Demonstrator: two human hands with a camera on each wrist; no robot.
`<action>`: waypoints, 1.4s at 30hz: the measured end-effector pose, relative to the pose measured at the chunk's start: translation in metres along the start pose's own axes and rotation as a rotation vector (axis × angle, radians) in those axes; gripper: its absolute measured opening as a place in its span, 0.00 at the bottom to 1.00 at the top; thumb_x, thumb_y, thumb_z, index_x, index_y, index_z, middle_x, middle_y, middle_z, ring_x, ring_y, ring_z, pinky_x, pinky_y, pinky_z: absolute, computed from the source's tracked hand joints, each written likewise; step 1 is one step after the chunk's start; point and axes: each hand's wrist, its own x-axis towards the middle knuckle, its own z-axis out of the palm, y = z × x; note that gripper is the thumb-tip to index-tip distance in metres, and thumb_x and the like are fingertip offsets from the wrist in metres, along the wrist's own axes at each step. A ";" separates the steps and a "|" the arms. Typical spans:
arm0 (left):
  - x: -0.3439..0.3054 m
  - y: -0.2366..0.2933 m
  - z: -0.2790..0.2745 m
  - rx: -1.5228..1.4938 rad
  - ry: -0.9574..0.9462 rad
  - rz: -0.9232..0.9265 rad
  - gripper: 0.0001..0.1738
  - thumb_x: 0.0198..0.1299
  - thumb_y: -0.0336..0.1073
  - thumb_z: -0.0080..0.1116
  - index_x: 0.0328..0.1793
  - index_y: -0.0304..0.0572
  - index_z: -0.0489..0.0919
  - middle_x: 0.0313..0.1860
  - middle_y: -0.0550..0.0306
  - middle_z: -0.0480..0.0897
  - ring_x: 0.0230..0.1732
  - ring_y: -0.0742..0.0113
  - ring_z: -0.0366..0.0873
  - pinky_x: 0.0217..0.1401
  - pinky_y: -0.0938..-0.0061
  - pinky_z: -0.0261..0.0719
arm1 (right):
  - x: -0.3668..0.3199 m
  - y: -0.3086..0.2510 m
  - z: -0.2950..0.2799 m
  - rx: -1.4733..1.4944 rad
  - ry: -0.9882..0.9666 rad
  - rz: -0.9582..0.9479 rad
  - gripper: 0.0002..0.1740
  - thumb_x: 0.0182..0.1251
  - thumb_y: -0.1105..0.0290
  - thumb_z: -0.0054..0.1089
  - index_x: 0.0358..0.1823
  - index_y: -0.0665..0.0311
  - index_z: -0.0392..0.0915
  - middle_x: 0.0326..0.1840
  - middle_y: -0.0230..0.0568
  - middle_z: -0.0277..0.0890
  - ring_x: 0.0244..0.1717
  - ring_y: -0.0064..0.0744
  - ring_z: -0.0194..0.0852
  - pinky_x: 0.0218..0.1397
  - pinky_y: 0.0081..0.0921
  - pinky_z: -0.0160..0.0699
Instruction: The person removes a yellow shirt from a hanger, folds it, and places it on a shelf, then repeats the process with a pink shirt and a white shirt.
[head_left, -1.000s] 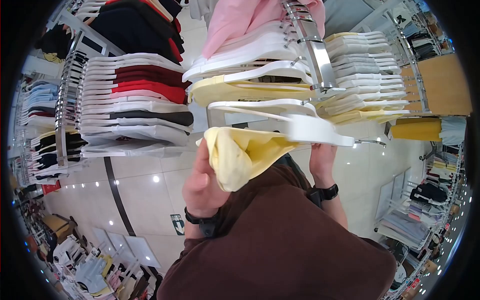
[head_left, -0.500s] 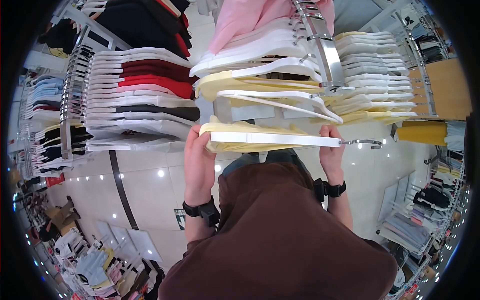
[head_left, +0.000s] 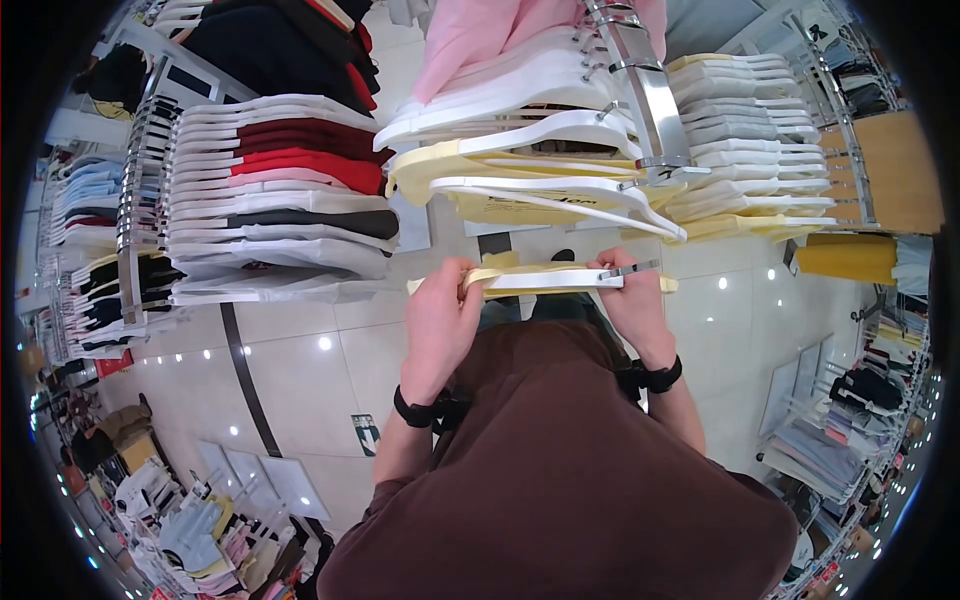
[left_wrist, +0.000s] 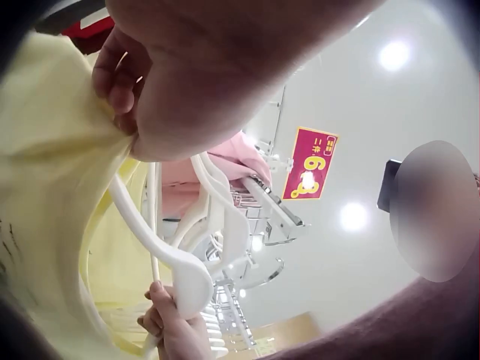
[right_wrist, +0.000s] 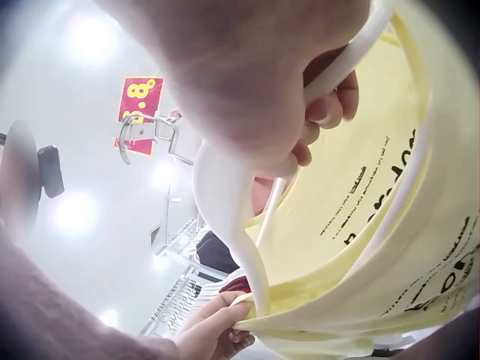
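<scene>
A yellow shirt with black lettering hangs around a white hanger in front of the person. The left hand pinches the shirt's edge near one end of the hanger, also plain in the left wrist view, where the shirt stretches from its fingers. With curled fingers the right hand grips the hanger near its metal hook. In the right wrist view the hanger runs inside the shirt's neck opening, its far end by the left hand.
Above the hands, an empty white hanger and a yellow shirt hang by a metal rail. Racks of clothes stand left and right. A red sign hangs overhead.
The left hand has moved right along the hanger, drawing the shirt's edge over it. The hanger has shifted left, and its hook now lies by the right hand, which has moved slightly left.
</scene>
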 end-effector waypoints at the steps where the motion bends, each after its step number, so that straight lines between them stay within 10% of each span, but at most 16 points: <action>1: 0.000 0.001 0.001 -0.003 0.026 0.037 0.09 0.69 0.32 0.61 0.53 0.39 0.83 0.29 0.50 0.82 0.28 0.58 0.80 0.34 0.65 0.77 | 0.000 0.000 -0.001 0.001 0.000 0.002 0.07 0.75 0.68 0.68 0.41 0.65 0.83 0.30 0.47 0.84 0.31 0.41 0.83 0.38 0.35 0.79; 9: 0.001 0.010 -0.001 0.039 -0.012 0.152 0.10 0.71 0.34 0.64 0.53 0.38 0.86 0.37 0.49 0.86 0.33 0.56 0.82 0.38 0.63 0.81 | 0.001 0.002 -0.002 0.052 0.034 -0.037 0.08 0.74 0.69 0.69 0.44 0.66 0.82 0.30 0.36 0.82 0.32 0.23 0.75 0.39 0.26 0.76; 14: 0.000 0.020 -0.006 0.009 -0.073 0.160 0.14 0.67 0.35 0.69 0.57 0.39 0.86 0.39 0.52 0.87 0.36 0.57 0.83 0.40 0.63 0.81 | 0.001 -0.002 -0.005 0.094 0.002 0.044 0.05 0.72 0.72 0.67 0.45 0.64 0.84 0.33 0.44 0.86 0.35 0.37 0.85 0.43 0.32 0.82; 22: 0.006 0.008 -0.014 0.197 0.032 0.293 0.23 0.59 0.34 0.74 0.61 0.43 0.85 0.53 0.52 0.86 0.58 0.49 0.79 0.66 0.56 0.75 | -0.003 -0.001 -0.015 0.113 0.060 0.021 0.06 0.72 0.70 0.70 0.43 0.65 0.84 0.27 0.37 0.80 0.29 0.26 0.71 0.33 0.29 0.71; 42: -0.002 0.012 -0.018 -0.065 -0.064 0.243 0.17 0.65 0.35 0.71 0.59 0.43 0.87 0.49 0.52 0.87 0.53 0.49 0.81 0.62 0.57 0.77 | 0.002 0.007 -0.039 0.203 0.198 -0.027 0.05 0.74 0.72 0.70 0.44 0.65 0.82 0.28 0.25 0.77 0.32 0.13 0.69 0.36 0.18 0.68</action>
